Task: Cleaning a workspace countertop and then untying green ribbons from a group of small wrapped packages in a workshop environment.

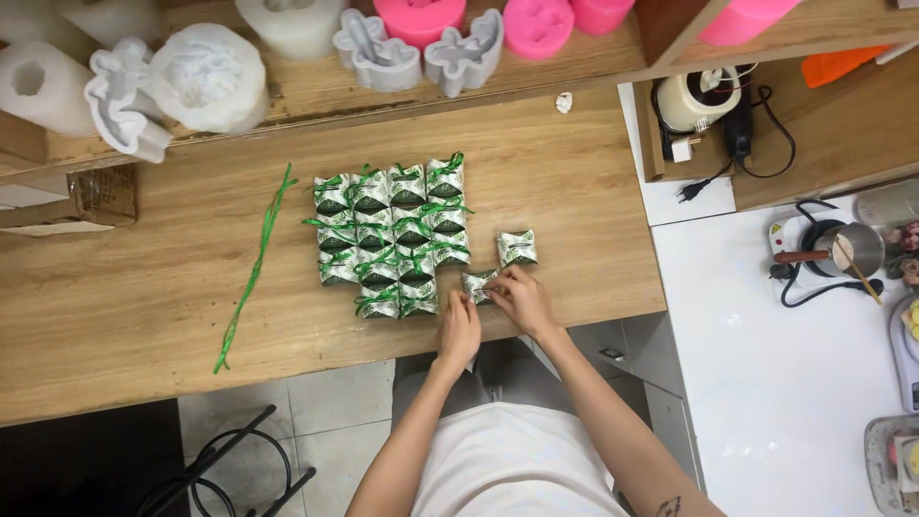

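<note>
Near the middle bottom, both hands, left hand and right hand, pinch one small green-and-white packet. Another packet sits just above; tied packets form a block left.

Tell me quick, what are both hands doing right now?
Left hand: fingers closed on the small green-and-white packet.
Right hand: closed on the same packet.

Both bare forearms reach forward and converge. The left hand lies palm down, fingers curled and pinching at their tips. The right hand sits just beside it, fingers bent inward, fingertips meeting the left's.
</note>
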